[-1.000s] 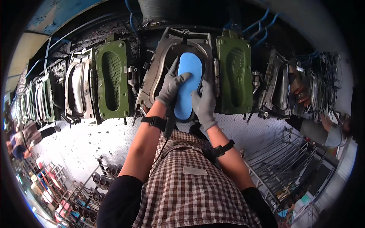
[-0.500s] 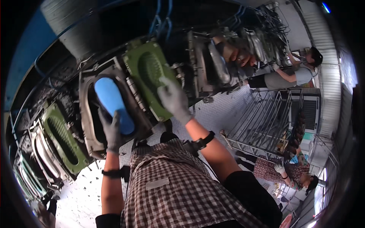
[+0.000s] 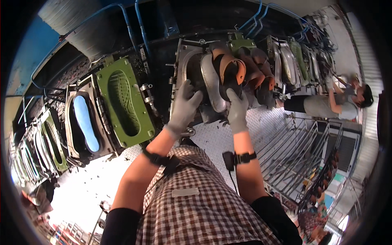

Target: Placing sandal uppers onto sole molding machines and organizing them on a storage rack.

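Note:
My gloved left hand [image 3: 185, 107] is at the near side of an open metal mould [image 3: 188, 61], its finger and thumb apart and nothing visible between them. Just right of it, a silver foot-shaped plate [image 3: 211, 83] stands tilted. My gloved right hand [image 3: 237, 111] has closed on the dark heel end of a sandal with a brown-orange upper [image 3: 232, 67]. Its fingers are partly hidden behind the heel. More brown sandal uppers [image 3: 255, 71] crowd together just beyond. Further left, a blue foot-shaped piece [image 3: 86, 122] lies in another open mould, beside a green mould half [image 3: 124, 102].
Several more moulds [image 3: 51, 139] line the bench to the left, and others [image 3: 290, 65] to the right. Blue hoses [image 3: 132, 24] hang behind. A metal rack [image 3: 296, 155] stands at right. A person in grey [image 3: 322, 104] works at the far right.
My view has swung right along the moulds. My left hand has let go of the blue piece, which stays in its mould. My right hand has left the green mould and taken hold of the sandal.

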`<state>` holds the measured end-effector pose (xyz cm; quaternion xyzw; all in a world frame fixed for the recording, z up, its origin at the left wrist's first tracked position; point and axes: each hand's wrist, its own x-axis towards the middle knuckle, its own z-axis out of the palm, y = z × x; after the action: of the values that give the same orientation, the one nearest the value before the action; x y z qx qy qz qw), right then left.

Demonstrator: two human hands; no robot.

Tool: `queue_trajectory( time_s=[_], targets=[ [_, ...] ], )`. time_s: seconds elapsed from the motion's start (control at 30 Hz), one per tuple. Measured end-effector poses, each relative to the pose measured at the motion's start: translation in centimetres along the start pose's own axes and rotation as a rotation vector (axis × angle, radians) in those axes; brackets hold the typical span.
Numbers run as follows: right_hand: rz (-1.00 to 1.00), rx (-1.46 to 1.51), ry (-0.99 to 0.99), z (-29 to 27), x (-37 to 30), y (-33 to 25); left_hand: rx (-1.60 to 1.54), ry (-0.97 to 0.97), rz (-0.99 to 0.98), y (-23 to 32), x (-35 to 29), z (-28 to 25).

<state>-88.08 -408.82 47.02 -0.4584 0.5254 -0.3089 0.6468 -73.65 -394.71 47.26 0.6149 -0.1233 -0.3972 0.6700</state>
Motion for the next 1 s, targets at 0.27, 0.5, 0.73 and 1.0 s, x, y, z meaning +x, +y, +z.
queue_trajectory(
  time_s=[0.27,0.5,0.73,1.0],
  targets=[
    [-0.225,-0.144,-0.151,-2.3,5.1,-9.2,-0.264,0.019,-0.275,-6.1,9.5,8.5],
    [-0.884,-1.005,-0.835,0.3,7.6,-5.5,-0.240,0.075,-0.066,-9.2,4.9,6.8],
    [-0.934,-1.136,-0.949,-3.0,4.3,-2.9,-0.155,-0.202,-0.536,-6.3,-3.4,6.8],
    [-0.707,-0.985,-0.674,-3.7,4.3,-3.5,-0.465,0.272,-0.293,-5.4,1.7,7.9]
  ],
)
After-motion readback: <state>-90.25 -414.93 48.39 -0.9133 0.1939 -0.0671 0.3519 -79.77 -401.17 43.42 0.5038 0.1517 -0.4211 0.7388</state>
